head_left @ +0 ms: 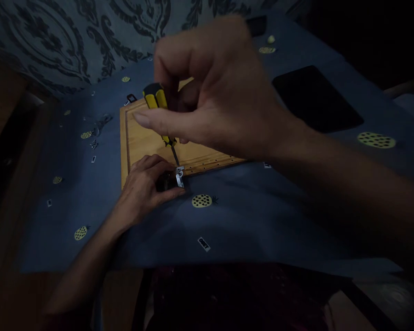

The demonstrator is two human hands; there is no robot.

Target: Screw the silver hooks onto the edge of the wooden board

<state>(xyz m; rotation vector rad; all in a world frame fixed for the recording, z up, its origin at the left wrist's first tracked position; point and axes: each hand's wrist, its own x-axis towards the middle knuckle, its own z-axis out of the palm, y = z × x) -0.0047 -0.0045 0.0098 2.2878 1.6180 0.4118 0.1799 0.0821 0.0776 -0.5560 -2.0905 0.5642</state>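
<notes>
A screwdriver [158, 101] with a yellow and black handle is in my right hand [224, 92], thumb along the handle and fingers curled round it. Its shaft slants down, and the tip meets a small metal hinge [180, 177] at the near edge of a wooden panel [148, 138]. My left hand [141, 184] rests at the panel's near left edge, with thumb and fingers closed about the hinge. Small dark holes run along the panel's near edge. Part of the panel is hidden behind my right hand.
A blue tablecloth [248, 220] with pineapple prints covers the table. Small metal pieces [94, 144] and a clear crumpled bag [103, 120] lie left of the panel. A dark flat tablet-like object [317, 99] lies at right. A patterned curtain or cover [100, 41] stands behind.
</notes>
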